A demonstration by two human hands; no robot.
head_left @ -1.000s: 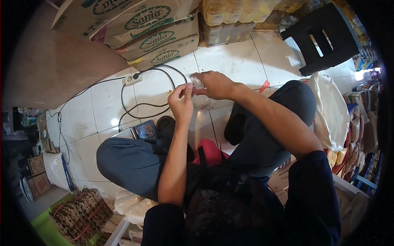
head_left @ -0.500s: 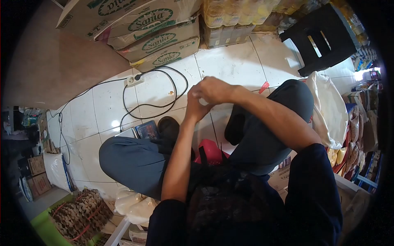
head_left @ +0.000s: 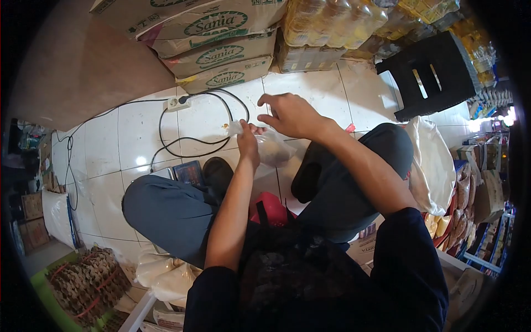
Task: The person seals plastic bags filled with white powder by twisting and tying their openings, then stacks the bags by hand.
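Note:
A clear plastic bag [head_left: 275, 150] hangs over the tiled floor between my knees; its contents are too unclear to name. My left hand [head_left: 249, 140] pinches the bag near its top. Just above and to the right of it, my right hand [head_left: 290, 115] has its thumb and index finger apart, with nothing seen between them. Below the hands, a pink-red object [head_left: 267, 208] with dark straps lies between my legs.
A black cable loops from a white socket block [head_left: 178, 103] on the floor. Sania cartons [head_left: 221, 55] and packed bottles [head_left: 332, 22] stand ahead. A black stool [head_left: 428, 74] and an open white sack [head_left: 431, 166] are at the right.
My hands were together around the bag. Now my right hand has come off it with its fingers parted, while the bag hangs in view from my left hand. The view has shifted slightly.

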